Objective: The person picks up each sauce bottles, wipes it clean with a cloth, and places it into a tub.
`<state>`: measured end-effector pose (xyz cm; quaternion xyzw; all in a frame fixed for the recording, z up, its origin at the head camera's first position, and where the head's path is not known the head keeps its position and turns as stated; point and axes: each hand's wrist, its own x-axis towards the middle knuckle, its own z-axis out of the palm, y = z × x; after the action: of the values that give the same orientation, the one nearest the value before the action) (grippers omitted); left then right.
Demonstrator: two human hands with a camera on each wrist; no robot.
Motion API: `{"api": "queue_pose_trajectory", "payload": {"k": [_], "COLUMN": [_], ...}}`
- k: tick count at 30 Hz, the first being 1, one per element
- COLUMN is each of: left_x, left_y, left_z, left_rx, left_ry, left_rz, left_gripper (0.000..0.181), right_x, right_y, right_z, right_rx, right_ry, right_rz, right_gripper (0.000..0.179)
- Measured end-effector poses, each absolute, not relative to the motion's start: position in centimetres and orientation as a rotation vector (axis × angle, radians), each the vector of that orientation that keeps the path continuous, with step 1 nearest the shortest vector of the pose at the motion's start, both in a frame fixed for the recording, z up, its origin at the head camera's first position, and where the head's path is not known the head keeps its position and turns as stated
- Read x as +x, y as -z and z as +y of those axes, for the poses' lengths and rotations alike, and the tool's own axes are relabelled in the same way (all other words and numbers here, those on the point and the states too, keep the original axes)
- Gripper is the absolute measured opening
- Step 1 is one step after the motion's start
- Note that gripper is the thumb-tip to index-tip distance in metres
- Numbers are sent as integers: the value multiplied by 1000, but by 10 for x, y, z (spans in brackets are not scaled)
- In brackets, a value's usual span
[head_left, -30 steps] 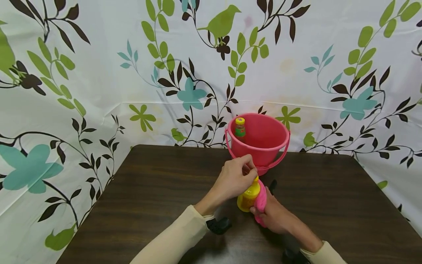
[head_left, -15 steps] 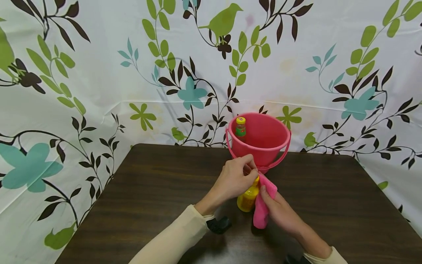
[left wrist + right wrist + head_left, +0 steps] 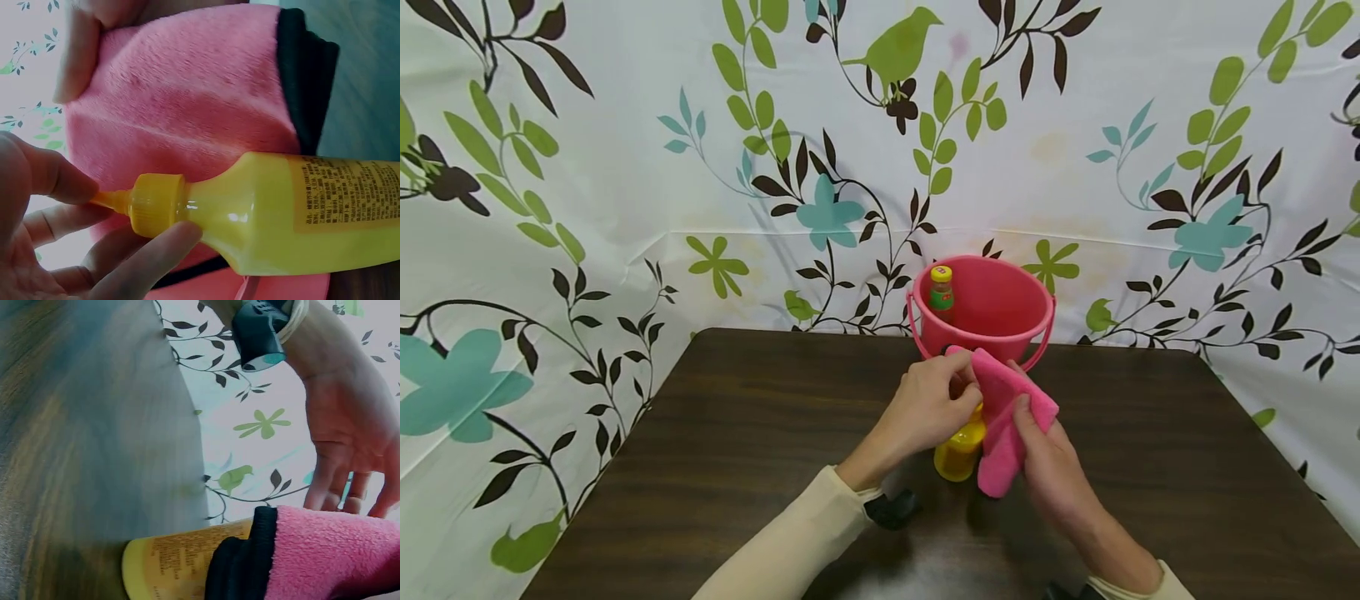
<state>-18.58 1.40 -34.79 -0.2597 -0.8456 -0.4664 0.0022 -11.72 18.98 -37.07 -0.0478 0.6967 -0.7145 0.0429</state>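
A yellow squeeze bottle (image 3: 957, 457) with a narrow nozzle stands upright on the table. My left hand (image 3: 927, 406) pinches the nozzle's tip between thumb and finger, and another finger lies against the cap's base in the left wrist view. My right hand (image 3: 1054, 462) grips a pink plush cloth (image 3: 1006, 414) just right of the bottle, thumb on the near side. In the left wrist view the folded cloth (image 3: 187, 87), edged in black, rises behind the bottle (image 3: 269, 209). Most of my right fingers are hidden behind it.
Behind the hands, near the table's far edge, stands a pink bucket (image 3: 992, 292) with its handle lowered. A small jar (image 3: 942, 292) with a yellow lid and green label is inside it. Patterned sheeting (image 3: 850, 100) hangs beyond the dark wooden table (image 3: 760, 392).
My right hand has drawn the cloth off the bottle's side and raised it up beside the nozzle, where it spreads wider. My left hand keeps its pinch on the nozzle.
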Motion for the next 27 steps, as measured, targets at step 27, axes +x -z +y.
{"api": "queue_pose_trajectory", "payload": {"k": [27], "left_x": [-178], "left_y": [349], "left_z": [8], "left_rx": [-840], "left_ry": [1208], "left_rz": [-2655], "left_gripper": [5], "right_x": [-109], "right_y": [371], "right_z": [201], "right_rx": [-127], "right_ry": [2203], "right_rz": [2235], "right_gripper": [61]}}
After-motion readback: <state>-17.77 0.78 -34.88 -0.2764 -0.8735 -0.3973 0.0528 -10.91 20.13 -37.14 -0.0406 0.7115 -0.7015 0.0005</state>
